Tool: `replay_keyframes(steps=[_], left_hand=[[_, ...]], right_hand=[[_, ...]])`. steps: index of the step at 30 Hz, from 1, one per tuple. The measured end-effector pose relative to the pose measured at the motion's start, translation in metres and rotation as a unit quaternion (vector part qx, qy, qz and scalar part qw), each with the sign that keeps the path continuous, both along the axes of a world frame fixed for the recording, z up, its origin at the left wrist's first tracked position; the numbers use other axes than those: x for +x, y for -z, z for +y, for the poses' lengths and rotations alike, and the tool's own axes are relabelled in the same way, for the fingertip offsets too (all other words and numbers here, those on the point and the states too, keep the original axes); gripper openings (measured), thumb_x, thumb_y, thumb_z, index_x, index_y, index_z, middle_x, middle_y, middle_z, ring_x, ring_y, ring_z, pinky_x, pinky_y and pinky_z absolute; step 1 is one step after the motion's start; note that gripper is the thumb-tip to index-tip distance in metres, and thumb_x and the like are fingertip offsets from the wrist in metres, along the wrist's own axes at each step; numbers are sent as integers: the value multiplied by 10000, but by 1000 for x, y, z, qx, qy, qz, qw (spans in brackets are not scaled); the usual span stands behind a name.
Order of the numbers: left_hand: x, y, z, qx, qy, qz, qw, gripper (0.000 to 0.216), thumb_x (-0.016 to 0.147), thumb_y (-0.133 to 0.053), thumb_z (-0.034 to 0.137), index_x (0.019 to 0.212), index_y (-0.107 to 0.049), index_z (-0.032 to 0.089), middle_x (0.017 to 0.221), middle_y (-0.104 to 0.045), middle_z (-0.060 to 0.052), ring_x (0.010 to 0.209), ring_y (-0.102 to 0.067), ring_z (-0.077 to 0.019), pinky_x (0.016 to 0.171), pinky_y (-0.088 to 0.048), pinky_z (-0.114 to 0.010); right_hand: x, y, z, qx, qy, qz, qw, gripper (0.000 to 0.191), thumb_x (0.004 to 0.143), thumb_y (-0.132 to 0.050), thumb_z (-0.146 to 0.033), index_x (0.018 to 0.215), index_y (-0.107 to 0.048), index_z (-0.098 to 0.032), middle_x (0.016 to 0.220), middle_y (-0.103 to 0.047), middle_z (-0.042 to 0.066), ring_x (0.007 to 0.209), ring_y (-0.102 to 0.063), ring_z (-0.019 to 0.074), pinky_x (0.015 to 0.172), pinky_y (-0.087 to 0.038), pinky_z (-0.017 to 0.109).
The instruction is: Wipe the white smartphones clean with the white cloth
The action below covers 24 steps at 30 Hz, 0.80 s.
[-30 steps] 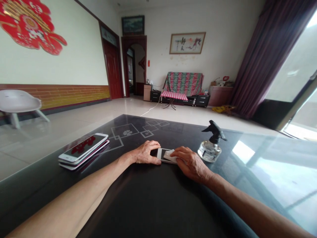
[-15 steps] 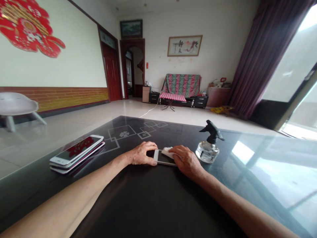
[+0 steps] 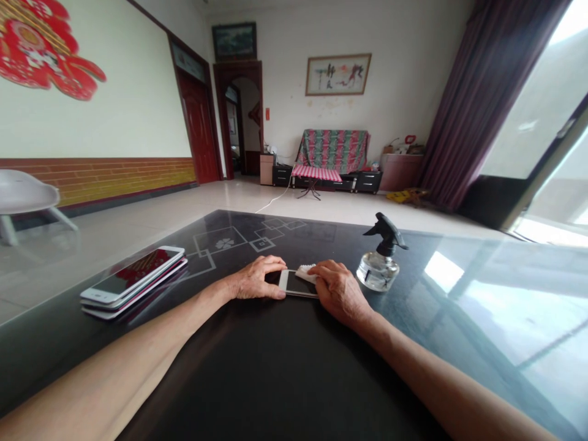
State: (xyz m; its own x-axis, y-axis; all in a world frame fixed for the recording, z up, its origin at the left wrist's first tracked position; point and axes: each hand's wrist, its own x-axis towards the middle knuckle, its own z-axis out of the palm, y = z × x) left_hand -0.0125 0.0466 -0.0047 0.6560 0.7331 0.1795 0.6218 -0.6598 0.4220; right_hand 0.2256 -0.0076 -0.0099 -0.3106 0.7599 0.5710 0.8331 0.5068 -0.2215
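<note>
A white phone [image 3: 295, 285] lies flat on the black glass table [image 3: 275, 367] in front of me. My left hand [image 3: 255, 278] grips the phone's left end with curled fingers. My right hand [image 3: 337, 288] presses a small white cloth [image 3: 305, 271] onto the phone's far right part, fingers closed over it. A small clear spray bottle [image 3: 379, 260] with a black trigger head stands just right of my right hand.
A stack of phones [image 3: 133, 278], white on top, lies at the table's left edge. A white chair [image 3: 25, 196] stands on the tiled floor at left. A covered sofa [image 3: 331, 153], low cabinets and dark curtains [image 3: 473, 110] line the far wall.
My right hand has slid the cloth from the near part of the phone's screen toward its far edge. The view has shifted slightly, and my left hand keeps its hold.
</note>
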Motion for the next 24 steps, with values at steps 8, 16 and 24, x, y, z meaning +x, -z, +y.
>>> replay_keyframes(steps=[8,16,24], left_hand=[[-1,2,2,13,6,-1,1000,626,684,-706,493,1228,-567,215,1346,-477,-64,1236,-426,-283,1062,-319,-379],[-1,0,0,13,9,-5,1000,603,687,-709,484,1217,-575,230,1343,-481,-65,1227,-436,-282,1053,-324,-381],[1,-2,0,19,16,-7,1000,558,689,-715,475,1175,-596,227,1316,-500,-63,1198,-454,-275,1047,-324,-372]], right_hand=[[2,2,-3,9,104,-14,994,293,808,-463,-116,957,-710,-166,934,-642,86,867,-558,206,877,-407,312],[5,0,-10,2,131,-39,991,308,813,-452,-123,1009,-688,-149,947,-607,101,877,-547,209,856,-422,307],[-1,-2,-28,15,29,-35,999,287,803,-463,-108,969,-687,-177,949,-612,70,858,-534,190,845,-433,305]])
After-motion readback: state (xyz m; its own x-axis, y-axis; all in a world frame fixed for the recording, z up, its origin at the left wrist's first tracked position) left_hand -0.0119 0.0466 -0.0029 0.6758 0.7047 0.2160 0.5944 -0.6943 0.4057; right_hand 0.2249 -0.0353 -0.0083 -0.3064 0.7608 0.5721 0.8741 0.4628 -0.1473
